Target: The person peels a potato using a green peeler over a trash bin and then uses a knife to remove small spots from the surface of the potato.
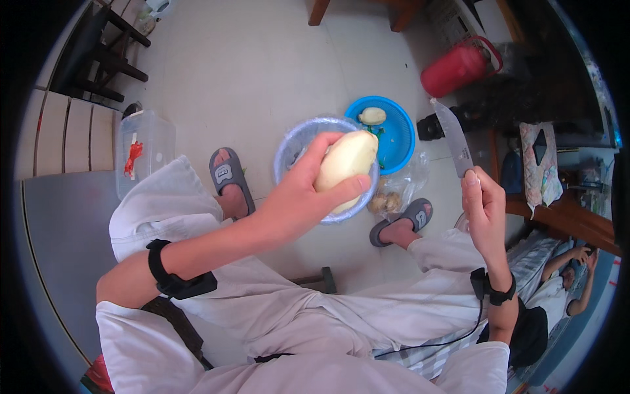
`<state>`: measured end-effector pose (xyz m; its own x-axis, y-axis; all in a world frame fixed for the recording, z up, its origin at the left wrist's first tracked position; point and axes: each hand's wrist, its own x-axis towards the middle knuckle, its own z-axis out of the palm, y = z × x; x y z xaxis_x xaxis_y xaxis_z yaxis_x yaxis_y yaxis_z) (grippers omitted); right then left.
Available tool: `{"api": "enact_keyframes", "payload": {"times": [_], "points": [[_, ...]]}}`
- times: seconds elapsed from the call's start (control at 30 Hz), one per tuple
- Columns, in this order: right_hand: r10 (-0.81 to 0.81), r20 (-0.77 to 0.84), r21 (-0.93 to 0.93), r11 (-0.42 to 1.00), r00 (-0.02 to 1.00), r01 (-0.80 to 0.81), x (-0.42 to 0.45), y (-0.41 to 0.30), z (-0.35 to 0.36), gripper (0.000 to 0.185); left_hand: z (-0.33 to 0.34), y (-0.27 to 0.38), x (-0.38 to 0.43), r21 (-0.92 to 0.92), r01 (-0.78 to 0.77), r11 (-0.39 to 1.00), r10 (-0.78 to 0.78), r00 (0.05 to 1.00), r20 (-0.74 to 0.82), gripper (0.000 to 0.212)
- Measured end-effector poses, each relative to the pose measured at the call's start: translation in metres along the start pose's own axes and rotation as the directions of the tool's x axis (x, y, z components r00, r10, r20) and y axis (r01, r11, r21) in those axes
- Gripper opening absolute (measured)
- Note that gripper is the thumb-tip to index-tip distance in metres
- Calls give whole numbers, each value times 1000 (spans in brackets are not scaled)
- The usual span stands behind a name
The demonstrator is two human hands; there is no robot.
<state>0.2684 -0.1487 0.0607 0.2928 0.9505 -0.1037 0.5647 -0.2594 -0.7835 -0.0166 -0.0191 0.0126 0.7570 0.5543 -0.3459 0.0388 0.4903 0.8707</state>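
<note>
My left hand grips a large, pale peeled potato above a round bin with a clear plastic liner. Off to the right, my right hand holds a knife near the base of its blade, the tip pointing up and away from me; the fingers cover the handle. Behind the bin, a blue plastic basket contains another peeled potato and some green pieces. A clear plastic bag with several unpeeled potatoes lies on the floor beside the bin.
My slippered feet stand either side of the bin. A red thermos flask is at the upper right, a clear plastic box at the left, a dark wooden chair at the upper left. Another person lies at the far right.
</note>
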Motion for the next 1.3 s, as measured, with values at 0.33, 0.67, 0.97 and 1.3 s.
{"api": "enact_keyframes", "payload": {"times": [0.33,0.67,0.97,1.3], "points": [[36,120,143,988,992,-53,1,-7,8,39,8,-13,-6,208,-251,945,259,966,-13,69],[-25,119,68,998,993,17,1,-9,14,33,7,-6,-6,343,-371,863,391,920,11,66],[-96,99,12,995,991,95,2,-11,18,25,8,2,-10,307,-282,909,264,960,98,78],[-139,111,-142,978,984,154,3,-20,13,22,9,-8,-8,397,-332,856,396,914,-89,67]]}}
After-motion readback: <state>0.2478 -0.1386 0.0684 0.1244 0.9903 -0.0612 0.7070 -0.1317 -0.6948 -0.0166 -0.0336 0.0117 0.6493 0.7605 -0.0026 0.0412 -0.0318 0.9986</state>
